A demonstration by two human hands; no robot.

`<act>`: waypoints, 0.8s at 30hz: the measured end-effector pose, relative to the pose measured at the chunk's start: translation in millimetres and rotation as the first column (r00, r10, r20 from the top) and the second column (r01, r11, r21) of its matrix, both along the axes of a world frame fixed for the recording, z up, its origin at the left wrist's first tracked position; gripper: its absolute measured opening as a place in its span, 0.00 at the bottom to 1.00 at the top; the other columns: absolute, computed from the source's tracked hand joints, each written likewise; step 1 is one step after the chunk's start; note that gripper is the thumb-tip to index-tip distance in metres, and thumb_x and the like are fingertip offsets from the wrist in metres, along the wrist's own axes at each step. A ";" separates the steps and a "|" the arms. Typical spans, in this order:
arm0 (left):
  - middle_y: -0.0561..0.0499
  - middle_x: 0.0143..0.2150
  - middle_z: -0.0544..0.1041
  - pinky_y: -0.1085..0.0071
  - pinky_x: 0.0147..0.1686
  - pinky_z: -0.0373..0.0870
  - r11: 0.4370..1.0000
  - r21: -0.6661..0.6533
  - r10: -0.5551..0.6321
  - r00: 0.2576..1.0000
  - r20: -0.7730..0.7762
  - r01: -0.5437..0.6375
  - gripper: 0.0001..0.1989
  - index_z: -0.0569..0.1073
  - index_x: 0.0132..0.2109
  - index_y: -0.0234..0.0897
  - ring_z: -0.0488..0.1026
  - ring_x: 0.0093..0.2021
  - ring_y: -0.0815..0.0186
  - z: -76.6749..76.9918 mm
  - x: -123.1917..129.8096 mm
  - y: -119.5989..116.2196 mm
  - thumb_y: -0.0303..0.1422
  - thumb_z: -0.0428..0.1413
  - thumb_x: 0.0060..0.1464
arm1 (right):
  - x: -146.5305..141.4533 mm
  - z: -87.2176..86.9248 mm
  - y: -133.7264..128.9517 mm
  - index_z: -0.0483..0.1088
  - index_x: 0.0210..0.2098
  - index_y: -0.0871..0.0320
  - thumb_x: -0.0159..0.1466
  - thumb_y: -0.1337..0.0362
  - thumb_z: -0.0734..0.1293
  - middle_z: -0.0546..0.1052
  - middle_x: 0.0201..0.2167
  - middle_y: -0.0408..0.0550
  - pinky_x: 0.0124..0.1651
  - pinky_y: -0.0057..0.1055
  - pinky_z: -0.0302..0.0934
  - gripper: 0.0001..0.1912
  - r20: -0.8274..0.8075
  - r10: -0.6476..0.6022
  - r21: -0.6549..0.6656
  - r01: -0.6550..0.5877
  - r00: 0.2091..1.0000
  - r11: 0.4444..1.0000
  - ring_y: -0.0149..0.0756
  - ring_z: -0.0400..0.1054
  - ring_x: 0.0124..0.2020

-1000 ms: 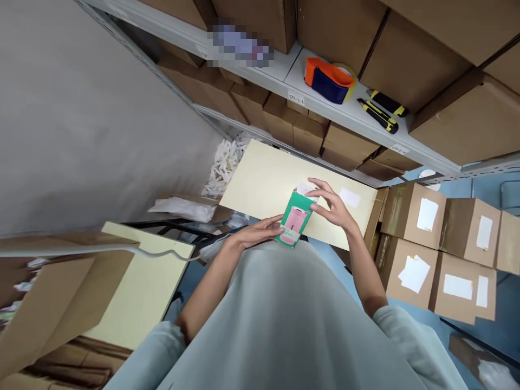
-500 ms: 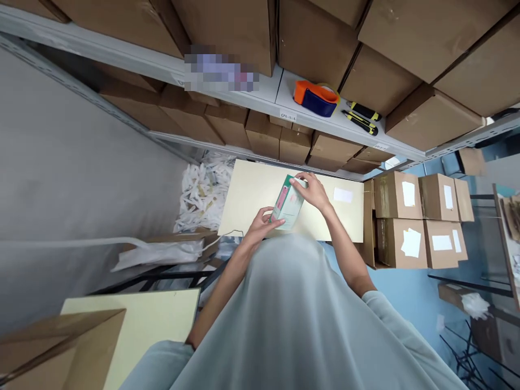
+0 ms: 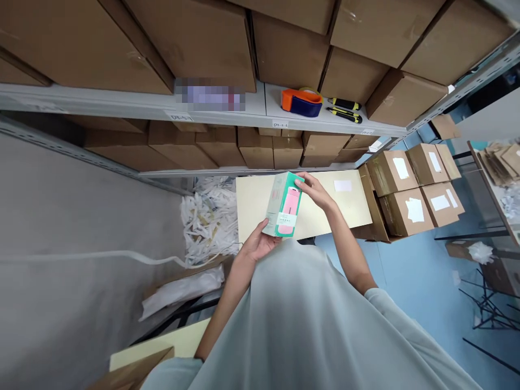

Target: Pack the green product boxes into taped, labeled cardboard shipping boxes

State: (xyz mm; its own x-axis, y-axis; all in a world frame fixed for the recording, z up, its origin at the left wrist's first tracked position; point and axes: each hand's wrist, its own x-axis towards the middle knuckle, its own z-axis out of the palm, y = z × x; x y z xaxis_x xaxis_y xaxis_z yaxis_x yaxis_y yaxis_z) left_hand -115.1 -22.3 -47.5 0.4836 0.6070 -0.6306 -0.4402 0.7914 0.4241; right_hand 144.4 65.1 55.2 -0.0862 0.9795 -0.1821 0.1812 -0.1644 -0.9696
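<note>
Pale desk [image 3: 252, 203] below; the left hand [image 3: 257, 245] has its fingers clamped around the lower end of a green-and-white carton [image 3: 287, 208], held between both hands, its long axis sloping away from the body and slightly rightward, while the right hand [image 3: 319, 196] has fingers closed on the upper end

On the shelf [image 3: 260, 108], the tape dispenser [image 3: 301, 103] sits left of two utility knives [image 3: 344, 109], cartons behind them. Below, shredded paper [image 3: 209, 216] lies left of the table [image 3: 254, 203], stacked cartons [image 3: 406, 211] to its right.
</note>
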 end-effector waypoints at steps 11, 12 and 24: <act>0.42 0.61 0.88 0.66 0.55 0.86 0.996 0.049 0.071 0.994 0.087 -0.075 0.20 0.84 0.61 0.38 0.87 0.52 0.59 7.2 8.5 -5.9 0.32 0.73 0.64 | -1.0 -10.5 5.4 0.80 0.47 0.52 0.60 0.36 0.82 0.85 0.51 0.48 0.56 0.38 0.74 0.30 -0.026 -0.028 0.167 0.032 0.999 0.985 0.44 0.78 0.53; 0.42 0.63 0.87 0.65 0.57 0.86 0.993 0.086 0.070 0.995 0.069 -0.076 0.22 0.84 0.61 0.39 0.87 0.54 0.58 7.6 12.9 -6.9 0.33 0.75 0.62 | 0.8 -12.4 7.3 0.81 0.47 0.52 0.61 0.36 0.81 0.85 0.52 0.49 0.57 0.39 0.74 0.29 0.014 -0.029 0.185 0.026 0.999 0.982 0.45 0.79 0.54; 0.49 0.56 0.90 0.72 0.51 0.85 0.981 0.117 0.165 0.983 -0.083 -0.155 0.32 0.82 0.67 0.46 0.88 0.49 0.62 4.8 69.8 -11.8 0.34 0.79 0.56 | 43.7 -19.2 21.2 0.81 0.54 0.51 0.67 0.32 0.76 0.83 0.59 0.53 0.59 0.42 0.74 0.32 0.187 0.010 0.196 -0.047 0.982 0.980 0.48 0.76 0.60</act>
State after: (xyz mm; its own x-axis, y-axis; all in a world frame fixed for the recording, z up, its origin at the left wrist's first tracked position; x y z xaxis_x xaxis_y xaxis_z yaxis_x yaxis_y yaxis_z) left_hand -45.3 -34.0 -42.7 0.3183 0.7398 -0.5927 -0.5125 0.6603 0.5490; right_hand 188.1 86.3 36.0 -0.0975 0.9952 0.0004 0.3617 0.0358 -0.9316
